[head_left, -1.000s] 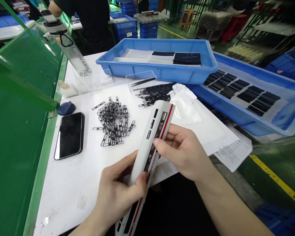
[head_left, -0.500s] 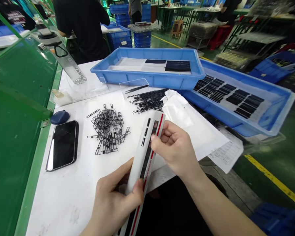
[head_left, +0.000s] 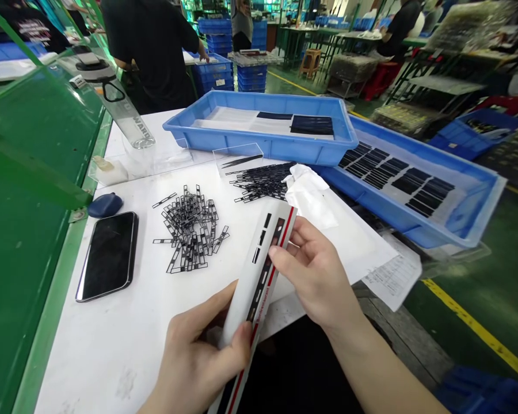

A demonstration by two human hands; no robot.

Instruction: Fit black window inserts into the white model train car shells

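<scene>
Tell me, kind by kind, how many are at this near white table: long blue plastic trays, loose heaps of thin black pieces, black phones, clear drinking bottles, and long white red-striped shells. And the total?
Blue trays: 2 (left tray, right tray)
Black heaps: 2 (left heap, right heap)
Black phone: 1
Clear bottle: 1
White shell: 1
Total: 7

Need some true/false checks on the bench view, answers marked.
1. The left hand and right hand both hold the white part. True.
2. A dark blue object sits by the far end of the phone. True.
3. The phone is right of the loose frame pile. False: left of it.
4. The left tray and right tray hold black pieces. True.
5. The white tissue is inside a tray. False: outside both.
</scene>
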